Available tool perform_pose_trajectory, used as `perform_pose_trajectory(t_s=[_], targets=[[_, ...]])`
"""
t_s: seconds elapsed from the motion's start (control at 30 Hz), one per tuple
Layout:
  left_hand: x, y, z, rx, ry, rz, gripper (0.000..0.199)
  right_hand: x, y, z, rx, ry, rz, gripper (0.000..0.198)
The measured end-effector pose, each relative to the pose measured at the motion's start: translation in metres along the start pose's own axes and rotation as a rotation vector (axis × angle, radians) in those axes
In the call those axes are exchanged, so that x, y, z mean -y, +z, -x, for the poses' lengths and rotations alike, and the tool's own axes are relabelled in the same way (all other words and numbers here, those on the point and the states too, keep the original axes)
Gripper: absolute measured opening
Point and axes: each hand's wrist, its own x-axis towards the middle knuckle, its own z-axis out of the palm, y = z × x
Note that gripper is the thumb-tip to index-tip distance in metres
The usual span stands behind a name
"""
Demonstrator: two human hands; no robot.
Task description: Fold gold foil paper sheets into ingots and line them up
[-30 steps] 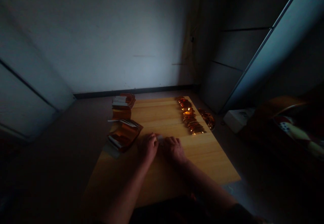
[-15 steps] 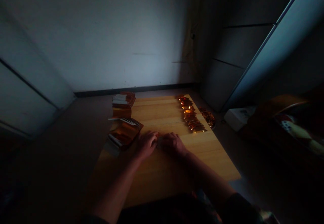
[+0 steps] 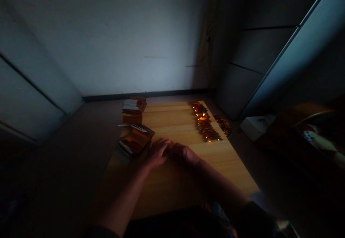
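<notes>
Two bare forearms reach forward over pale wooden tabletop (image 3: 167, 117); left hand (image 3: 158, 152) and right hand (image 3: 186, 153) close together, knuckles up. One small reddish-orange piece (image 3: 170, 143) dimly visible between them. One row of shiny copper-coloured folded foil pieces (image 3: 205, 123) at right; copper-coloured sheets (image 3: 138, 137) left, too dark to count. Fingers curled inward; grip cannot be told.
</notes>
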Motion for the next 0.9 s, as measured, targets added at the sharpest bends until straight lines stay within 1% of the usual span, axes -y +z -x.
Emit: perform_pose_trajectory(t_s=[0.13,0.3,0.4,0.5,0.6,0.7,0.8,0.9], targets=[[0.000,-0.001,0.001,-0.019,0.027,-0.004,0.051,0.002,-0.002,0.001,-0.019,0.007,-0.091,0.018],[0.003,0.002,0.001,-0.037,0.051,-0.004,0.049,-0.004,-0.004,0.006,-0.026,0.046,-0.123,0.019],[0.003,0.002,0.000,-0.035,0.056,0.001,0.043,-0.012,-0.004,0.008,-0.009,0.045,-0.092,0.015],[0.000,-0.002,0.000,-0.008,0.049,0.010,0.031,-0.019,-0.005,0.006,0.007,0.037,-0.023,0.012],[-0.002,-0.006,0.001,0.021,0.042,0.022,0.022,-0.019,-0.006,0.002,0.059,0.047,0.033,0.010],[-0.003,-0.008,0.001,0.030,0.044,0.027,0.021,-0.015,-0.005,-0.003,0.094,0.107,0.118,0.008],[-0.002,-0.007,0.001,0.032,0.041,0.028,0.025,-0.008,-0.003,-0.006,0.093,0.194,0.196,0.006],[-0.001,-0.004,0.001,0.021,0.031,0.036,0.032,-0.004,-0.001,-0.008,0.078,0.286,0.225,0.004]])
